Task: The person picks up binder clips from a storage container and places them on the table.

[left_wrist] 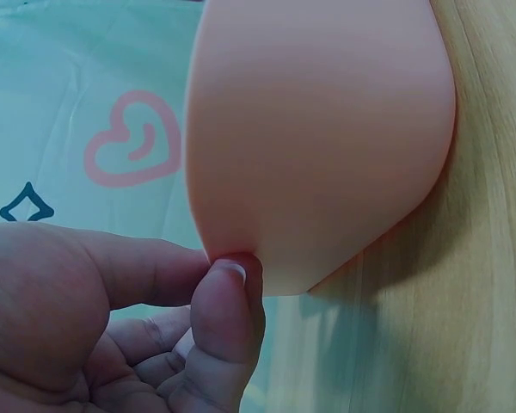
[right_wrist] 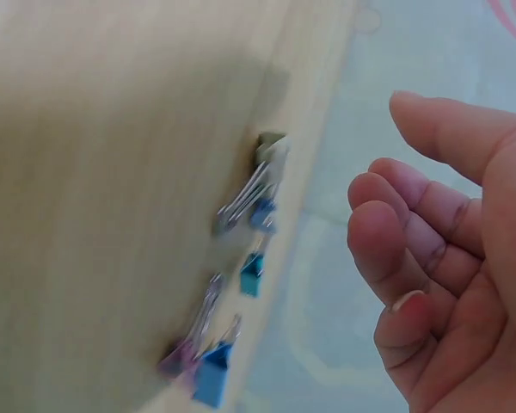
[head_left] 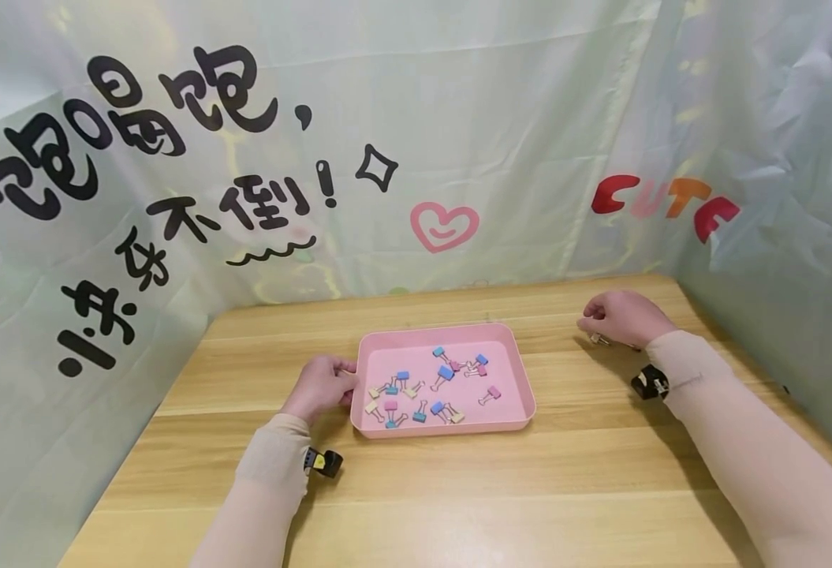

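A shallow pink tray (head_left: 451, 429) sits mid-table and holds several small binder clips (head_left: 445, 373) in blue, teal, pink and pale yellow, scattered over its floor. At its left end, my left hand (head_left: 319, 386) pinches the tray wall between thumb and finger; the left wrist view shows the thumb (left_wrist: 228, 310) against the wall's edge. Over at the table's right side, my right hand (head_left: 624, 315) hovers above loose clips, its fingers loosely curled with nothing in them. In the right wrist view, those table clips include a blue clip (right_wrist: 211, 374), a teal clip (right_wrist: 251, 275) and a pinkish clip (right_wrist: 179, 357).
The wooden table (head_left: 458, 497) is bordered at the back and sides by a printed cloth curtain (head_left: 515, 142). The loose clips at the right lie partly hidden under my right hand, near the table's right edge.
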Tool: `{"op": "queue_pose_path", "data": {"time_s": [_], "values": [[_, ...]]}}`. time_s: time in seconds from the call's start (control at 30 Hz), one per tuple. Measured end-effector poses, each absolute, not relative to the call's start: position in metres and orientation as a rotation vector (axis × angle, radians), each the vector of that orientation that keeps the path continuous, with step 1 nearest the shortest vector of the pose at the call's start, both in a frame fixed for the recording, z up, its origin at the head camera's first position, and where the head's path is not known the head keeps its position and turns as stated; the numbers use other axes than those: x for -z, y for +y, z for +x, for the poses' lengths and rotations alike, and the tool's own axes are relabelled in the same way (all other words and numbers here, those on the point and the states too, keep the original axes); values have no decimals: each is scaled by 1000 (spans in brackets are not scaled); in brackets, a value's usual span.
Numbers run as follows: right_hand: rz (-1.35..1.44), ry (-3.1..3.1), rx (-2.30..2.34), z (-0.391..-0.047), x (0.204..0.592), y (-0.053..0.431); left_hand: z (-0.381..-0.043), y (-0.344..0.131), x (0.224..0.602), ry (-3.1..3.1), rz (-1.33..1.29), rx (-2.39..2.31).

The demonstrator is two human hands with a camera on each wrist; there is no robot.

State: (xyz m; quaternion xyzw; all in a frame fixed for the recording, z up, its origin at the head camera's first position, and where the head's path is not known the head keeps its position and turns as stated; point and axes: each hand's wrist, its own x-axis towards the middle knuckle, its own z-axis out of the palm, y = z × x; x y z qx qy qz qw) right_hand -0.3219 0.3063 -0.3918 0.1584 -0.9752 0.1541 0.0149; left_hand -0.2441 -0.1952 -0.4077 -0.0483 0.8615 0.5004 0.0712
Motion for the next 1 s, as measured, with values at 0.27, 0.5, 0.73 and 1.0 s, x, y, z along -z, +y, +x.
{"op": "queue_pose_path", "data": {"time_s": [0.27,0.5,0.73,1.0], "values": [[568,-3002,-477,-332,383,273,-245,-196,408,2588,-148,-1506],[651,-2961,-456,-336,373,231,-244,-196,408,2588,-147,-1516],[692,-2951,-502,-340,366,185,-243,-195,407,2585,-150,-1518],[756,-2965,-515,-340,364,135,-244,-195,408,2579,-145,-1532]]}}
